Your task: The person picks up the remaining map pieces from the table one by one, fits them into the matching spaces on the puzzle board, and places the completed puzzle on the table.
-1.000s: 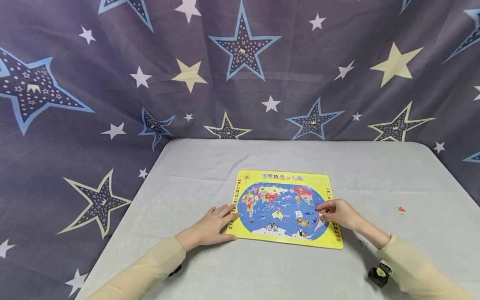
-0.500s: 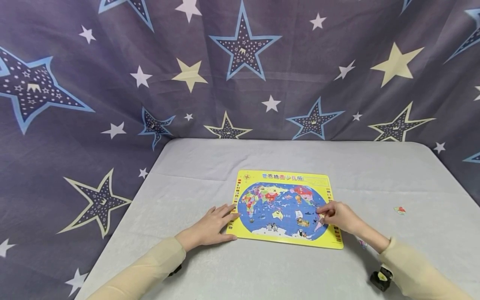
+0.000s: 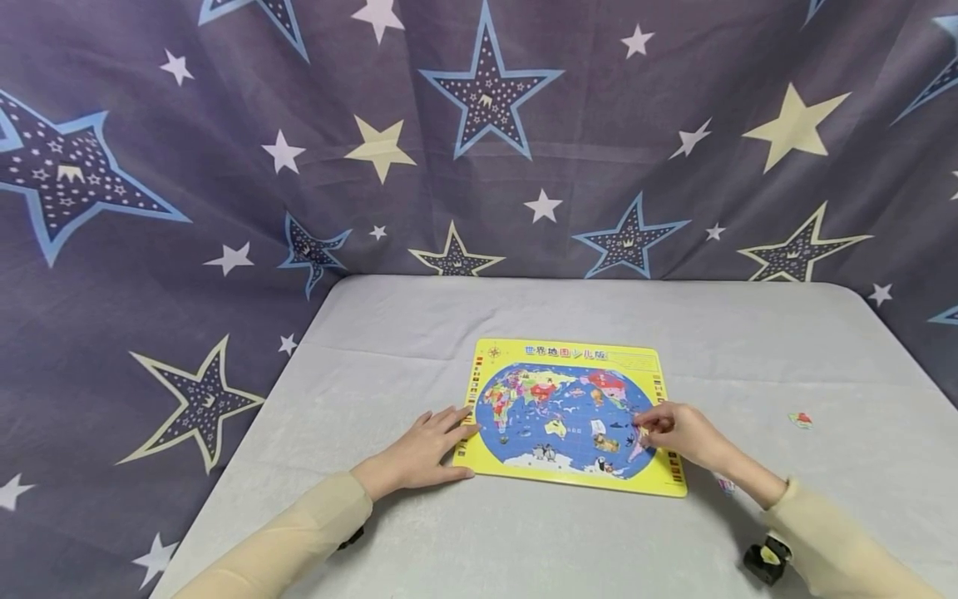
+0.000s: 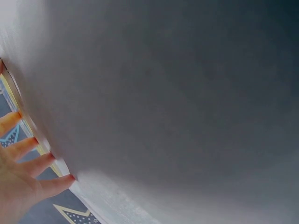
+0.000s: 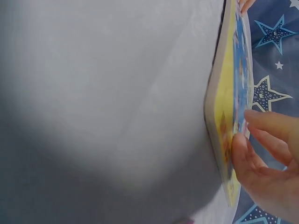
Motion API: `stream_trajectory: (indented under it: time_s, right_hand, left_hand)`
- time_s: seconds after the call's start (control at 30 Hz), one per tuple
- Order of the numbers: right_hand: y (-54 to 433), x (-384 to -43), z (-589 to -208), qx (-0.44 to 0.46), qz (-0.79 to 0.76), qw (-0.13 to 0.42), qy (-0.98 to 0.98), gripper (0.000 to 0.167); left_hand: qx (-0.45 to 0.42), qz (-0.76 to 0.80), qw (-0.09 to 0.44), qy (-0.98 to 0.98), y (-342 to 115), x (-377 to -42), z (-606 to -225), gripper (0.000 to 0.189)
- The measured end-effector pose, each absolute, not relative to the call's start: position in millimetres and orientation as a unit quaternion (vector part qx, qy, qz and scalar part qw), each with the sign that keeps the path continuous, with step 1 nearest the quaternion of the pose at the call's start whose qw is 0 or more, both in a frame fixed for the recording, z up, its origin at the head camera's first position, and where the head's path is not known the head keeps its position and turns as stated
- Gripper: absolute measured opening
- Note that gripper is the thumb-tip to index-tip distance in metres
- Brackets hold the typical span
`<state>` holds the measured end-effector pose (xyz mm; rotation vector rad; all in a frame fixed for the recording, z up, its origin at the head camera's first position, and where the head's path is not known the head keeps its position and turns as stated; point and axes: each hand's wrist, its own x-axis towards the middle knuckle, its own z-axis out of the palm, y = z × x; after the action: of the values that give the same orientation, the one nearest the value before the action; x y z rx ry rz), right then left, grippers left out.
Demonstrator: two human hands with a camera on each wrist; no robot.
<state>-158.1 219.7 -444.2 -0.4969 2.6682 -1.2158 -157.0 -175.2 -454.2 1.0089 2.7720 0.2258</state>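
A yellow-bordered world map puzzle board [image 3: 576, 488] lies flat on the grey-covered table in the head view. My left hand [image 3: 421, 451] rests at its left edge, fingers spread and straight, fingertips touching the border. On the map's right side, over South America, my right hand [image 3: 684, 434] has thumb and forefinger bent together on a small pink puzzle piece [image 3: 638, 450], mostly hidden by the fingers. The right wrist view shows the same hand [image 5: 268, 154] with its fingertips at the board's [image 5: 225, 93] face. Spread fingers of the left hand [image 4: 28, 172] reach the board edge in the left wrist view.
A loose red-and-green puzzle piece [image 3: 800, 420] lies on the table [image 3: 838, 349] to the right of the board. Another small colourful piece [image 3: 725, 484] is partly under the right forearm. A dark star-printed curtain [image 3: 314, 100] stands behind and to the left.
My right hand shifts only slightly, its fingers staying on the same spot of the map. The left hand and the board keep their places.
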Motion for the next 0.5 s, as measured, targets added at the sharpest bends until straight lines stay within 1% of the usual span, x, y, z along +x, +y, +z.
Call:
stream_trajectory:
  time_s: [0.23,0.5]
  right_hand:
    - [230,-156,-439,-0.169,-0.42,0.093,0.887,0.024]
    - [242,-151,-436,-0.169,-0.43,0.115,0.879,0.024]
  left_hand:
    - [0.335,0.07,0.103,0.934,-174,-157,-454,0.067]
    - [0.33,0.07,0.106,0.935,-174,-157,-453,0.067]
